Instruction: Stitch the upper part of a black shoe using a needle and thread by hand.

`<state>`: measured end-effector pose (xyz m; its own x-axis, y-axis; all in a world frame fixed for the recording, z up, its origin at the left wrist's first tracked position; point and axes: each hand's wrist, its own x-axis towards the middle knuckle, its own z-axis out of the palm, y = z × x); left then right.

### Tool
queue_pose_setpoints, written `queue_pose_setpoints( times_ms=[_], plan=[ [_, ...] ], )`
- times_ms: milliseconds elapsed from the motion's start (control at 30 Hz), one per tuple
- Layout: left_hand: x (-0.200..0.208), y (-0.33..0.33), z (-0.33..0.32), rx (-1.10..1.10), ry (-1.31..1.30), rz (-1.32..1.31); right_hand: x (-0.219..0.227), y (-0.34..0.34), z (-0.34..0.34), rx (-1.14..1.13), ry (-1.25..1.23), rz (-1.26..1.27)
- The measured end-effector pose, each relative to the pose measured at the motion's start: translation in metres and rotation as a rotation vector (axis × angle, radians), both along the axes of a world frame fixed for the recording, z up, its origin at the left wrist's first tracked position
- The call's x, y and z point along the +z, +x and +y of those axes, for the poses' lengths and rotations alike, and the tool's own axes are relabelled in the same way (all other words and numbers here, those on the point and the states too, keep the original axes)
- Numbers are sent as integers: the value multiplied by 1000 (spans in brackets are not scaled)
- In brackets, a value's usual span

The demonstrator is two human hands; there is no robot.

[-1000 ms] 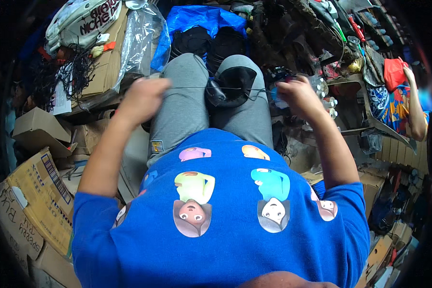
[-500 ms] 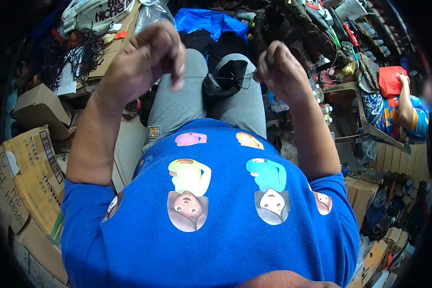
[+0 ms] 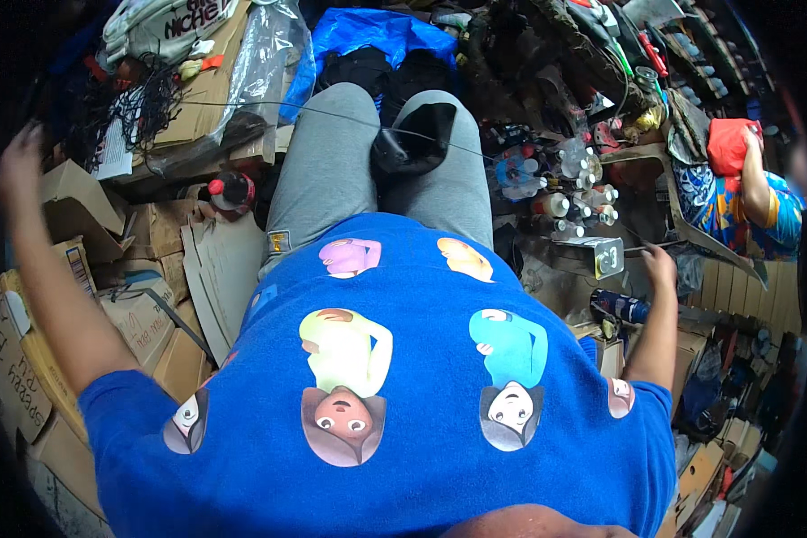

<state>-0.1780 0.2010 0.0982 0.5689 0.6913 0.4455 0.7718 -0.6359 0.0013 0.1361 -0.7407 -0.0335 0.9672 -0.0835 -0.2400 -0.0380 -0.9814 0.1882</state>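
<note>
A black shoe-like piece (image 3: 417,143) sits clamped between my knees, its upper part dark and hard to make out. From it a thin dark thread (image 3: 269,102) runs out to both sides. Far out at the left, my left hand (image 3: 20,166) is closed at the thread's end, its fingers somewhat blurred near the dark rim. Low on the right, my right hand (image 3: 661,266) is closed on the other end, which rises back toward the piece.
Cardboard boxes (image 3: 85,202) and a cola bottle (image 3: 231,193) stand at the left. Several plastic bottles (image 3: 569,184) and a clear container (image 3: 608,257) are on the right. Beyond them another person's hand (image 3: 751,136) touches a red item (image 3: 729,148).
Both my hands have swung wide apart, the left out to the left and the right down to the right. The thread now stretches long on either side of the black piece.
</note>
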Motion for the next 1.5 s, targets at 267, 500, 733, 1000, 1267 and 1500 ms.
queue_pose_setpoints(
  times_ms=[267, 500, 733, 1000, 1267, 1500],
  plan=[
    [-138, 182, -318, -1512, -767, -100, -30, -25, 298, 579, 1347, 300],
    [-124, 220, -355, -1297, -1003, 355, -7, -29, 365, 656, 1081, 248],
    [-150, 232, -352, -1282, -1320, 315, -33, -25, 361, 713, 1186, 309],
    [-153, 228, -348, -1319, -1443, 413, -41, -57, 356, 690, 1233, 148],
    [-149, 232, -355, -1340, -1351, 604, -1, -63, 362, 946, 778, 13],
    [-158, 245, -354, -1545, -1227, 537, 20, -56, 383, 1252, 445, -42]
  ],
)
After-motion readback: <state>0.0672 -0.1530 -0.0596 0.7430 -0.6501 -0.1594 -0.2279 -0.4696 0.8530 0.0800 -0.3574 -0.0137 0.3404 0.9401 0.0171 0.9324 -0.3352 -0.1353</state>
